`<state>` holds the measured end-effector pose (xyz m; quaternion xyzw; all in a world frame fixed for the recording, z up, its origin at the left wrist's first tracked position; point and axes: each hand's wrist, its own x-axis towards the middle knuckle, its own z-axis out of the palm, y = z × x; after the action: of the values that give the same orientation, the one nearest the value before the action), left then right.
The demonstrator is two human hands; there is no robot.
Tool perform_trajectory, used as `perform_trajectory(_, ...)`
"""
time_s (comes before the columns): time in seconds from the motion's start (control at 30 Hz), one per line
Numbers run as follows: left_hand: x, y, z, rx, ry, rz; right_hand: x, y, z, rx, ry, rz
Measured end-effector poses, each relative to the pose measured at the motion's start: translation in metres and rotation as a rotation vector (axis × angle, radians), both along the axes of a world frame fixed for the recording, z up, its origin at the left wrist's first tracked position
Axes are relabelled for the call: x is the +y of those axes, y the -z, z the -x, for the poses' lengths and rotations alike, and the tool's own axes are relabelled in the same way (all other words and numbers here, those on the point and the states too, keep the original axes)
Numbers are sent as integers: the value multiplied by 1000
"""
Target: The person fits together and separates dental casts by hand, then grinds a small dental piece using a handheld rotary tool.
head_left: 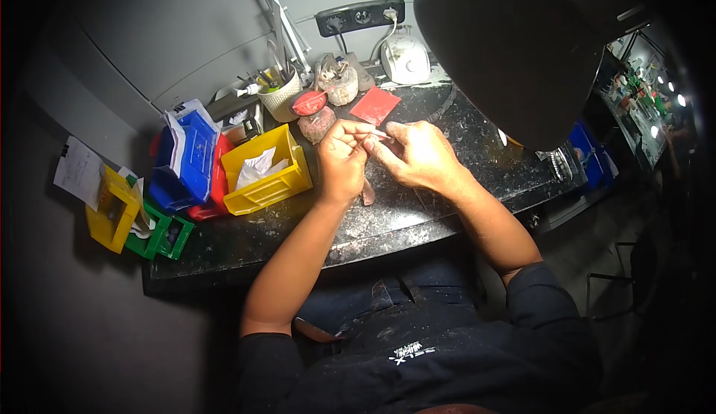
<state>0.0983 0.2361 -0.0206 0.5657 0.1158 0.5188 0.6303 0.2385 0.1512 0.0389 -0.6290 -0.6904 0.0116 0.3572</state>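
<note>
My left hand (pixel 342 157) is closed, its fingers curled and pinching a small, slim pale piece (pixel 382 135). From the other side, my right hand (pixel 425 157) grips the same piece between thumb and fingers. The two hands nearly meet above the dark bench; most of the piece is hidden by the fingers, so its kind cannot be made out. Just behind them lies a flat red square sheet (pixel 375 106). Beneath my left wrist a pinkish strip (pixel 368 193) rests on the bench.
Left of my hands stand yellow (pixel 287 183), blue (pixel 195 162) and red bins with papers. Behind are a cup of tools (pixel 280 104), bagged lumps (pixel 339 86), a red round item (pixel 309 102) and a white device with a knob (pixel 406 60). A large dark panel (pixel 514 56) overhangs the right.
</note>
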Motion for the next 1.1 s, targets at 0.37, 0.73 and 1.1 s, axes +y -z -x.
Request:
perform_trajectory(0.37, 3, 2, 1, -33, 49, -51, -2, -5, -3, 17, -2, 21)
perform_trajectory(0.73, 3, 1, 2, 4, 23, -49, 1, 0, -3, -19, -11, 1)
perform_trajectory(1.1, 5, 4, 1, -6, 34, -15, 2, 0, -2, -33, 8, 46)
